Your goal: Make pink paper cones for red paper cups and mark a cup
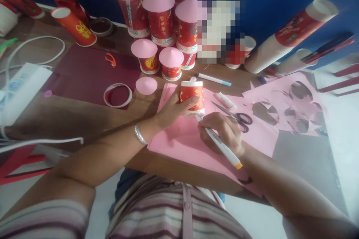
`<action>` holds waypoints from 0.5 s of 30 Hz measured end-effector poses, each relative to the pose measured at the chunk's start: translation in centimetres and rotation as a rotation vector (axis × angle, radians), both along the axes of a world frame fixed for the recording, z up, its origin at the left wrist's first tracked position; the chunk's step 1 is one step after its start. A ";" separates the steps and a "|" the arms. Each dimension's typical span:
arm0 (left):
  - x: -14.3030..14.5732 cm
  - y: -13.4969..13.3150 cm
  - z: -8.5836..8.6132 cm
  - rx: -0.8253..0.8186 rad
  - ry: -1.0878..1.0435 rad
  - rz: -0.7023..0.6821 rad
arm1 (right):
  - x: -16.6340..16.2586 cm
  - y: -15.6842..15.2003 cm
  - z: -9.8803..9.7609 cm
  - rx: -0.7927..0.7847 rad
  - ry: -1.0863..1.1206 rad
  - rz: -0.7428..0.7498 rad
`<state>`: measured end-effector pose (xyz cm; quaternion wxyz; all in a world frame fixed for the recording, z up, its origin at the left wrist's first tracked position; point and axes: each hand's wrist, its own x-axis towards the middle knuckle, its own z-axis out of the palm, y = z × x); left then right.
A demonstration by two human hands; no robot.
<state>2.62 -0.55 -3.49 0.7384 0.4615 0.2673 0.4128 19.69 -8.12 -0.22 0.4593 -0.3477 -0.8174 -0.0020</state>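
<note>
My left hand [172, 110] grips a red and white paper cup [192, 97] that stands upside down on a pink paper sheet [185, 138]. My right hand [224, 131] holds a white marker [220, 143] with an orange end, its tip touching the paper at the cup's rim. A silver bracelet [140, 135] is on my left wrist. Both hands rest on the pink sheet near the table's front edge.
Scissors [238, 116] and a small white tube [226, 100] lie right of the cup. Behind are several red cups topped with pink cones [158, 14], a loose pink cone [146, 85], a tape ring [117, 95], a white pen [213, 79], stacked cups [288, 33] and cut pink paper [288, 104].
</note>
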 end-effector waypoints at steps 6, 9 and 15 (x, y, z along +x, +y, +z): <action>0.0 0.1 0.2 0.048 0.033 0.012 | 0.1 -0.1 -0.2 -0.007 -0.008 -0.013; 0.1 0.2 0.3 0.046 0.036 -0.001 | 0.1 -0.1 -0.2 -0.020 -0.008 -0.014; 0.0 0.1 0.4 0.058 0.029 -0.001 | 0.0 0.0 -0.1 -0.009 -0.011 -0.023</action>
